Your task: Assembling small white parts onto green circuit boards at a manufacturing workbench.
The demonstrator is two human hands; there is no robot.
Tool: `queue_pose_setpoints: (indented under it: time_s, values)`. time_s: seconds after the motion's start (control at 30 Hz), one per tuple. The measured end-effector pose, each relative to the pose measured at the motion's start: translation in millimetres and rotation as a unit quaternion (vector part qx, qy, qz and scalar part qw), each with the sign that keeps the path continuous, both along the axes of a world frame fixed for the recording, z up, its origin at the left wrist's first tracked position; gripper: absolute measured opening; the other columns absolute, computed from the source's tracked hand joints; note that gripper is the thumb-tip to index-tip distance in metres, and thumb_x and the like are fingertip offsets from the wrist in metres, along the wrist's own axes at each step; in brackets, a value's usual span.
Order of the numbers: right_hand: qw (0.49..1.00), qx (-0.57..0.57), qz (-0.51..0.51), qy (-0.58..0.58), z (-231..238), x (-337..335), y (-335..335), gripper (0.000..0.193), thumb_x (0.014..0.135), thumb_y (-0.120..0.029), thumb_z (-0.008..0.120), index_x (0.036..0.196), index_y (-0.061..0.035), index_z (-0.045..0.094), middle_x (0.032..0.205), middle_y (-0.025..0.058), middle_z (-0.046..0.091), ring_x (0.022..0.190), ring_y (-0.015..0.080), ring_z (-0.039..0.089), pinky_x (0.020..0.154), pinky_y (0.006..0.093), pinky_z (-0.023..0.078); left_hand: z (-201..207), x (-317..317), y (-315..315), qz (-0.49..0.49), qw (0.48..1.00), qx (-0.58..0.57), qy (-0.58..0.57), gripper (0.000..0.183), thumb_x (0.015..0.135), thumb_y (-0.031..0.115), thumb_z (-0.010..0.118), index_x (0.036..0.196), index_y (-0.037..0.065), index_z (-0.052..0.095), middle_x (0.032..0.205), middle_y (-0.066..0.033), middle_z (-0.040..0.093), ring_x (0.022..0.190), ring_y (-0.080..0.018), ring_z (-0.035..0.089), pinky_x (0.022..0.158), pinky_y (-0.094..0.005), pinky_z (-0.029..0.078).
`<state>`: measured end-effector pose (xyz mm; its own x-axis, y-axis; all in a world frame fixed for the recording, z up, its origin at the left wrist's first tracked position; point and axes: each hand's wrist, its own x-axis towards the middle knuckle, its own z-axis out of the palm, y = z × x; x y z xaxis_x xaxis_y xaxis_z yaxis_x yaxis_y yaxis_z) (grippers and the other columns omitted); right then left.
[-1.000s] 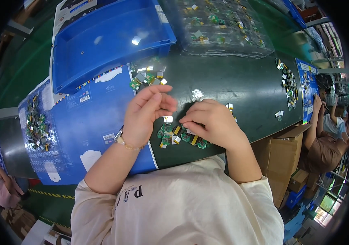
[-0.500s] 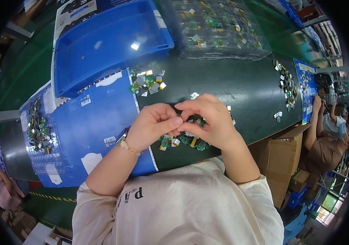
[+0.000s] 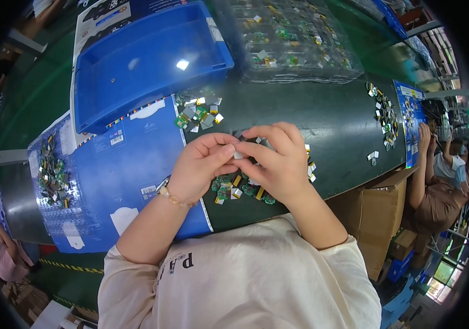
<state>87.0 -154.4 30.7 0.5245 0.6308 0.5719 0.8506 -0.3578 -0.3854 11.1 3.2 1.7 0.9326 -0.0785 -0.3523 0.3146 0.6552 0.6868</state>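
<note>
In front of my chest, my left hand (image 3: 201,167) and my right hand (image 3: 279,160) meet fingertip to fingertip. Pinched between them is a small silver-white flat piece (image 3: 238,155), mostly covered by fingers and thumbs, so its exact kind does not show. Below the hands lies a pile of green circuit boards (image 3: 226,189) with silver and yellow-taped parts, partly hidden by my right hand. A second small pile of boards with silver pieces (image 3: 198,113) sits just beyond my left hand.
A blue bin (image 3: 152,66) stands at the far left on blue printed sheets (image 3: 135,159). Clear stacked trays (image 3: 305,71) hold more boards. Further board piles lie left (image 3: 53,172) and right (image 3: 385,115). A cardboard box (image 3: 377,219) adjoins the right edge; co-workers sit beyond.
My right hand has shifted slightly, its fingers bending differently. The silver-white piece now shows between the fingertips, where it was hidden before. My left hand stays nearly in place.
</note>
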Motion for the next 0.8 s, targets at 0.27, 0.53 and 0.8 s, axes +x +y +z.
queue_pose_setpoints:
  time_s: [0.27, 0.53, 0.8]
  values:
    - [0.999, 0.009, 0.040, 0.026, 5.1, 8.9, -1.9, 0.027, 0.055, -0.019, 0.077, 0.081, -0.0186, 0.067, 0.087, -0.0049, 0.061, 0.075, 0.0203, 0.048, 0.069, 0.0321, 0.040, -4.4, -2.8, 1.8, 0.013, 0.999, 0.034, -0.027, 0.020, 0.086, 0.009, 0.059, 0.104, 0.001, 0.059, 0.096, -0.0066, 0.064, 0.083, -0.0099, 0.062, 0.072, -0.0212, 0.051]
    - [0.999, -0.006, 0.014, -0.040, 1.1, 7.4, 0.3, 0.023, 0.057, -0.022, 0.076, 0.078, -0.0191, 0.067, 0.086, -0.0079, 0.064, 0.077, 0.0193, 0.051, 0.070, 0.0294, 0.042, -4.5, -5.6, -1.7, 0.043, 0.998, 0.047, -0.027, 0.022, 0.086, 0.007, 0.058, 0.106, -0.001, 0.060, 0.096, -0.0075, 0.064, 0.083, -0.0111, 0.062, 0.073, -0.0211, 0.051]
    - [0.998, 0.024, 0.058, 0.022, 6.7, 16.2, 6.9, 0.018, 0.060, -0.020, 0.076, 0.074, -0.0166, 0.065, 0.088, -0.0034, 0.063, 0.080, 0.0218, 0.053, 0.071, 0.0329, 0.041, -12.8, -6.8, 1.9, 0.045, 0.997, -0.054, -0.009, 0.022, 0.091, 0.010, 0.050, 0.111, 0.001, 0.056, 0.101, -0.0084, 0.061, 0.089, -0.0152, 0.061, 0.078, -0.0269, 0.052]
